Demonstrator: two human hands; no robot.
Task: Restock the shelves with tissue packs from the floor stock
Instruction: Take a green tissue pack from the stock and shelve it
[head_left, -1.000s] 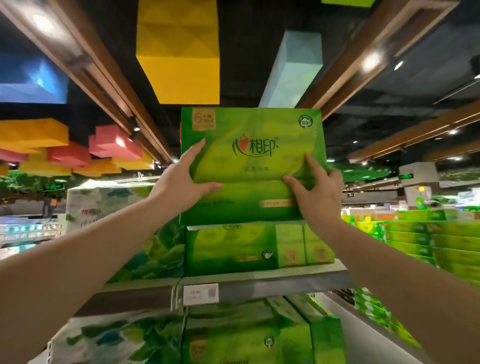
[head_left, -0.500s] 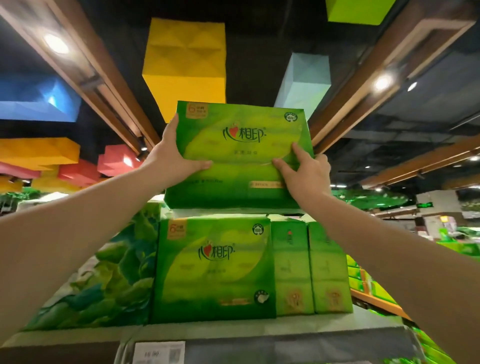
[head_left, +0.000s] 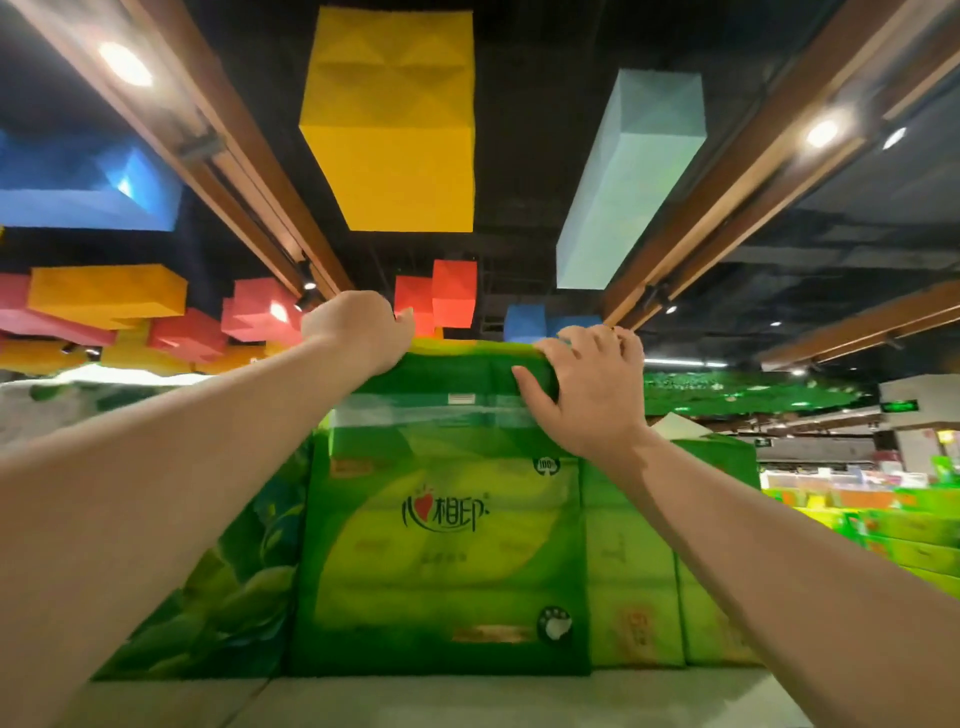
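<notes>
Gripping top tissue pack: left hand, right hand, fingers curled.

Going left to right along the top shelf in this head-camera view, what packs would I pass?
Leaf-print pack → big green tissue pack with the red heart logo → narrower green packs, with a flat pack under both hands lying on top.

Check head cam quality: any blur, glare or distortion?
Head view: wide-angle bends the ceiling beams and stretches the forearms; ceiling spotlights blow out white; left hand, right hand and the top tissue pack look soft; far aisle at right is smeared.
</notes>
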